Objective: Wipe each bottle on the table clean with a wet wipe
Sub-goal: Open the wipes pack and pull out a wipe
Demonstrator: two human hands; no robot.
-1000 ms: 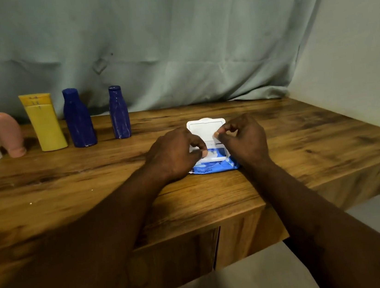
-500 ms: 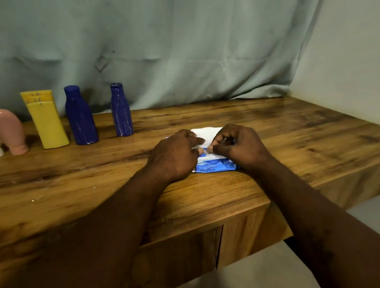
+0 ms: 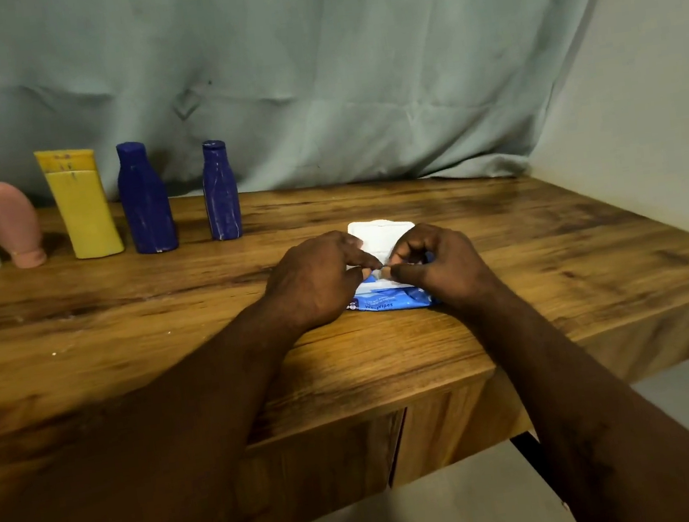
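Fingers [image 3: 361, 263] of left hand [image 3: 315, 282] and right hand [image 3: 440, 268] pinching wipes pack [image 3: 391, 299], white lid [image 3: 378, 234] raised

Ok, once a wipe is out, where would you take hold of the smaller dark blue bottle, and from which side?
I'd grip the smaller dark blue bottle round its straight body, below the narrowing shoulder, from the front or its right: it stands upright, the taller blue bottle is close on its left, the curtain hangs behind.

One head-worn camera (wide-angle) looks forward and down, close over the table [image 3: 122, 316] edge.
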